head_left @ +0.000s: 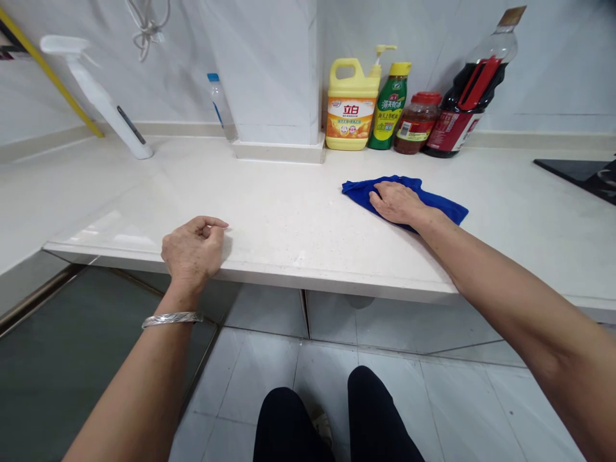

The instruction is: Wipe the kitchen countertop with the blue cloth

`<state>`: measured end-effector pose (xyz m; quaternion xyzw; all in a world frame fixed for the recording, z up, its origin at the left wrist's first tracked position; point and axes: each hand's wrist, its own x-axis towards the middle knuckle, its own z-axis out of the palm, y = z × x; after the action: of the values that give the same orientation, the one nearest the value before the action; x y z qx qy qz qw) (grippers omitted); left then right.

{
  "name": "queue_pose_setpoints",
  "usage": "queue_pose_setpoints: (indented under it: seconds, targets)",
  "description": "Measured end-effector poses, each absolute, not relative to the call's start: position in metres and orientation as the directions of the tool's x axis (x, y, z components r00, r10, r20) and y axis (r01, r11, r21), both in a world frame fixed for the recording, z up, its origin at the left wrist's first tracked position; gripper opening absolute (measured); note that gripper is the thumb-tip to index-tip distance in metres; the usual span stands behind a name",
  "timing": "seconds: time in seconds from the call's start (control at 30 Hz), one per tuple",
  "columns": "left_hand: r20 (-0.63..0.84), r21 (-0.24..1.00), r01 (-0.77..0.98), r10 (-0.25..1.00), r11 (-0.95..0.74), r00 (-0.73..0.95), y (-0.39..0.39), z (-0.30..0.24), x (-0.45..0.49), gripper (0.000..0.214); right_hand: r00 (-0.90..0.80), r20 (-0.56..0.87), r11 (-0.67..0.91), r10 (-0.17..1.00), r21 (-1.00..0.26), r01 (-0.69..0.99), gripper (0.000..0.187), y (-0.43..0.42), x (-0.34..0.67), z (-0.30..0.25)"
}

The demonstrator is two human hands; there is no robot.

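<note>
White desk (pixel 289 212): blue cloth (pixel 433 202) mid-surface; at wall spray bottle (pixel 110 115), water bottle (pixel 222 109), detergent jug (pixel 350 109), green bottle (pixel 389 109), jar (pixel 414 125), sauce bottle (pixel 462 109).

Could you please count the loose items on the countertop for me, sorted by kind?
Bottles: 5 (yellow pump jug, green bottle, dark sauce bottle, clear bottle, white spray bottle)
Jars: 1 (red-lidded jar)
Cloths: 1 (blue cloth, under the right hand)
Total: 7
</note>
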<state>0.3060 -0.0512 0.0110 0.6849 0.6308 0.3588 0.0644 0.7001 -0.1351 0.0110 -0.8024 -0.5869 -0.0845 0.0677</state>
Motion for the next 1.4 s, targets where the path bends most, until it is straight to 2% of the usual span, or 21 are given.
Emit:
queue_pose_setpoints:
  seconds: [0.43,0.73,0.93,1.17,1.4]
  targets:
    - [0.400,0.528,0.829,0.915,-0.182,-0.054,-0.050,0.011,0.306,0.026,0.341,0.235,-0.331,0.910,-0.083,0.940,0.049,-0.134,0.700,0.011]
    - [0.351,0.513,0.847,0.934,-0.136,-0.062,-0.048,0.013,0.306,0.025,0.327,0.157,-0.333,0.932,0.012,0.943,0.058,-0.140,0.682,0.008]
    - [0.337,0.526,0.840,0.940,-0.133,-0.062,-0.048,0.014,0.306,0.025,0.245,0.125,-0.252,0.961,0.040,0.967,0.060,-0.160,0.645,0.011]
    - [0.300,0.525,0.843,0.952,-0.113,-0.059,-0.045,0.013,0.304,0.025,0.075,0.134,-0.075,0.988,-0.008,0.997,0.064,-0.185,0.586,0.010]
    - [0.302,0.521,0.841,0.953,-0.146,-0.021,-0.049,0.015,0.301,0.026,-0.119,0.173,0.135,0.978,-0.087,0.987,0.062,-0.227,0.609,0.006]
